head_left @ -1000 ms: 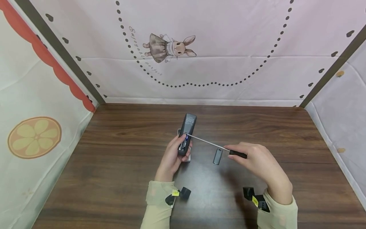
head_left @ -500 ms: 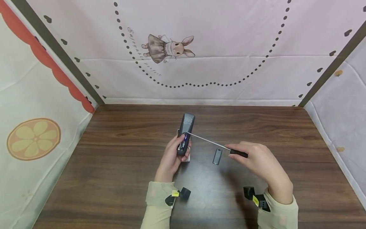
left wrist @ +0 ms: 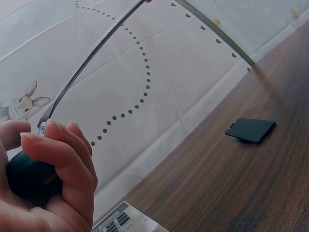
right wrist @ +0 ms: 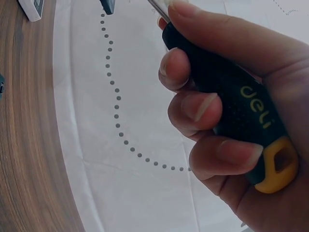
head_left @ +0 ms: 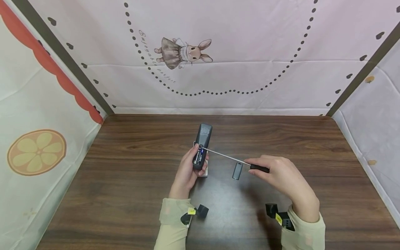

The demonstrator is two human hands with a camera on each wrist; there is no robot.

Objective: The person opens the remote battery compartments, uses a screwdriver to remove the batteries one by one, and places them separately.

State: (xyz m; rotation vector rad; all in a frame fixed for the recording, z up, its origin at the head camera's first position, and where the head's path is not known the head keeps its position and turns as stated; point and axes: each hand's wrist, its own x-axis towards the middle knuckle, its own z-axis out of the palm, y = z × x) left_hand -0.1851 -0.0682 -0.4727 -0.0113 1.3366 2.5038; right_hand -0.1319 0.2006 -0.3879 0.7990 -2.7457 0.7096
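Observation:
My left hand (head_left: pixel 186 172) grips a dark remote control (head_left: pixel 205 132), its back facing up and its far end tilted away. The battery compartment is uncovered, with batteries (head_left: pixel 198 158) showing inside. My right hand (head_left: pixel 282 175) holds a screwdriver (head_left: pixel 223 155) by its dark green and yellow handle (right wrist: pixel 227 92). The steel shaft reaches leftward, its tip at the compartment's upper end beside my left thumb. In the left wrist view, my fingers hide most of the remote. Between the hands, a small dark battery cover (head_left: pixel 237 171) lies on the table.
Under the left hand, a white object (head_left: pixel 205 173) rests on the wooden table (head_left: pixel 131 180), largely hidden; the left wrist view shows a corner of this white case (left wrist: pixel 140 222). A printed cloth wall (head_left: pixel 243 41) rises behind the table's far edge.
The screwdriver tip has shifted slightly down and left with a small move of the right hand. My left thumb has slid a little up the remote's left edge.

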